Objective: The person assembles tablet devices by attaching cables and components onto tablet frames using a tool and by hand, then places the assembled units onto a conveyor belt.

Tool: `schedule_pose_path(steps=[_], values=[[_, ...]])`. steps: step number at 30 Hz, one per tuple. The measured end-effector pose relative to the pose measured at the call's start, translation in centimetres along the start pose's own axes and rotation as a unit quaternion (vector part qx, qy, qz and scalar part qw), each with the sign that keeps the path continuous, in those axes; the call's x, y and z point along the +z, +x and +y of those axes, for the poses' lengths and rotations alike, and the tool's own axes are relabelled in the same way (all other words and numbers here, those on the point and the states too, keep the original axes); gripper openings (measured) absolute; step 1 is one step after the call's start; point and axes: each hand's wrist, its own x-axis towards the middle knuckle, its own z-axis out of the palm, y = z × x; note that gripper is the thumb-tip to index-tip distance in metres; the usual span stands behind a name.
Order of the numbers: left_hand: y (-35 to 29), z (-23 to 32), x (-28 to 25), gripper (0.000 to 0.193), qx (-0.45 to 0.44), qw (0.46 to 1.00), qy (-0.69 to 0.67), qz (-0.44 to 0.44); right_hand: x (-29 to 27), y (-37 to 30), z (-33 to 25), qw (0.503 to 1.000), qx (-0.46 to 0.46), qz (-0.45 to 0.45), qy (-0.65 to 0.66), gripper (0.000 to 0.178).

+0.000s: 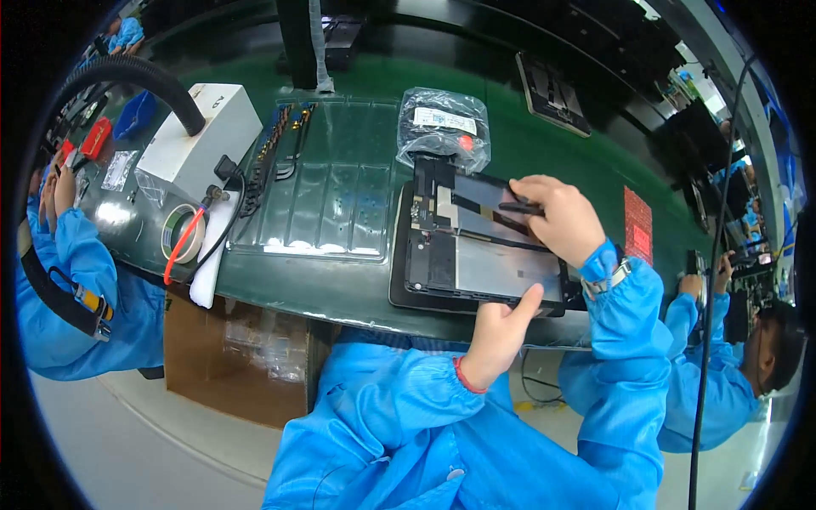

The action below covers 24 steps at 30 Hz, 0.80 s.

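An opened tablet (489,263) lies on the green bench in front of me, its circuit board and silver battery panels exposed. It rests on a dark flat slab (399,289), partly covered by it. My left hand (501,336) grips the tablet's near edge, thumb on top; the other fingers are mostly hidden. Over the tablet's far right part, my right hand (561,217) pinches a slim black stick-like tool (520,207), which points left across the panels. At the tablet's far left corner sits a clear plastic bag (444,127) with a white label and dark contents.
Left of the tablet is a clear segmented tray (331,204). Farther left stand a white box (200,140) with a black hose, a tape roll (180,231) and dark strips (270,153). A red sheet (637,225) lies right; another device (552,93) lies beyond. Co-workers sit both sides.
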Motion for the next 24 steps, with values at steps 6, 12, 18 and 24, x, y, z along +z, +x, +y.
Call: schedule_pose_path(steps=[6,12,18,24], values=[[-0.9,1.4,-3.4,0.023,-0.164,0.975,-0.139,-0.046,3.3,-0.6,0.9,0.999,0.007,-0.033,-0.018,0.028],[-5.1,9.6,-6.5,0.026,-0.178,0.908,0.283,-0.251,3.5,-0.8,1.6,0.999,-0.026,0.005,-0.036,0.028],[-3.3,13.1,-8.6,0.036,0.26,0.608,0.75,0.014,1.5,-1.2,3.2,0.993,-0.106,-0.04,-0.037,0.044],[-2.9,12.7,-10.0,0.045,0.198,0.622,0.757,-0.038,2.0,-10.6,5.4,0.981,0.135,0.086,0.114,0.055]])
